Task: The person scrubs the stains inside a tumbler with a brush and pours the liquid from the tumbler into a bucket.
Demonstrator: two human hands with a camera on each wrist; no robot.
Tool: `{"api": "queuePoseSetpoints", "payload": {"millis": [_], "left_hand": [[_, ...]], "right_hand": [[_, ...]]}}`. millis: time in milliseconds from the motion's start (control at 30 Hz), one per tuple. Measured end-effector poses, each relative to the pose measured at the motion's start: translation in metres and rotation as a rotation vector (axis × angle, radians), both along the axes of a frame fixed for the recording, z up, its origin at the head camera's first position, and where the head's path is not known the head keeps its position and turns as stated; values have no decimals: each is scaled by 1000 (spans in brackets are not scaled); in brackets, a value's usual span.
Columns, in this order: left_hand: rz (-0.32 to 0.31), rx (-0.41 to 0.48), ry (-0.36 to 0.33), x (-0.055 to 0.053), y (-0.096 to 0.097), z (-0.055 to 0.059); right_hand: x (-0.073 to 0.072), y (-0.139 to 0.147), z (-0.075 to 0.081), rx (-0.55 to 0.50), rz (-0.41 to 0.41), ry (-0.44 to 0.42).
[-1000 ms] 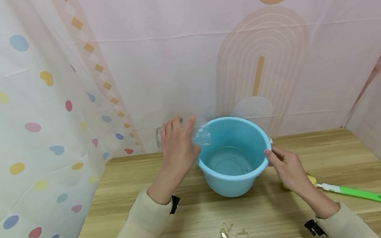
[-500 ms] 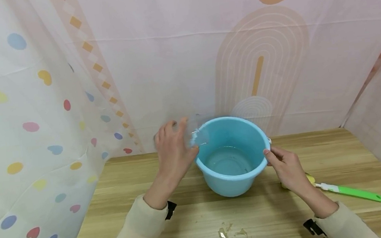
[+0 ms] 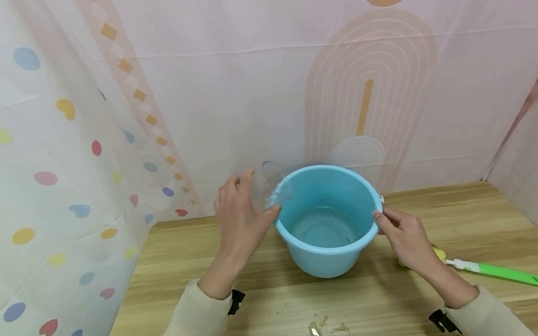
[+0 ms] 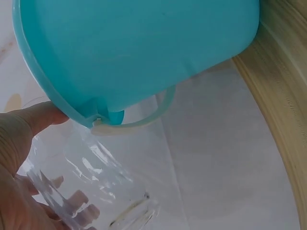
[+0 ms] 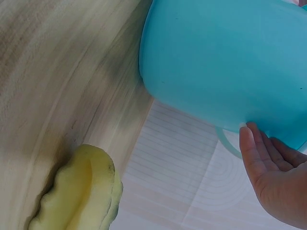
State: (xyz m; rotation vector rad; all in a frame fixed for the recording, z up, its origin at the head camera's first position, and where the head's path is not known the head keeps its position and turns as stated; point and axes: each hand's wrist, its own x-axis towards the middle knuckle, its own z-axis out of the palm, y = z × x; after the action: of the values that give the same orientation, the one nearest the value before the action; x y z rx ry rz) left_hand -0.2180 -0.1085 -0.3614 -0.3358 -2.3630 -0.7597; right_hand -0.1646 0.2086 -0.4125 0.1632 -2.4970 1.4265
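Observation:
A light-blue bucket [image 3: 324, 264] stands on the wooden table with shallow water [image 3: 322, 228] in its bottom. At its left rim my left hand [image 3: 238, 217] holds a clear, see-through cup [image 4: 96, 167], tilted with its mouth toward the bucket. In the left wrist view the thumb lies by the rim and the other fingers show through the cup's wall. My right hand [image 3: 408, 238] grips the bucket's right rim, thumb on top and fingers underneath on the outside, as the right wrist view [image 5: 278, 177] also shows.
To the right lies a sponge brush with a green handle [image 3: 510, 273] and a yellow sponge head [image 5: 79, 191], partly hidden behind my right wrist in the head view. Spilled water [image 3: 329, 335] lies on the table [image 3: 185, 306] in front. A patterned curtain [image 3: 222, 86] hangs behind.
My left hand has shifted slightly left and turned, and the cup's mouth shows more. The right hand and the bucket stay put.

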Motion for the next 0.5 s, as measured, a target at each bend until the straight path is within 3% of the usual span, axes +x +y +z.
{"api": "queuePoseSetpoints", "payload": {"millis": [500], "left_hand": [[-10,161,-83,3,-15,-10]], "right_hand": [[-2,-1,-3,2,-3,3]]}}
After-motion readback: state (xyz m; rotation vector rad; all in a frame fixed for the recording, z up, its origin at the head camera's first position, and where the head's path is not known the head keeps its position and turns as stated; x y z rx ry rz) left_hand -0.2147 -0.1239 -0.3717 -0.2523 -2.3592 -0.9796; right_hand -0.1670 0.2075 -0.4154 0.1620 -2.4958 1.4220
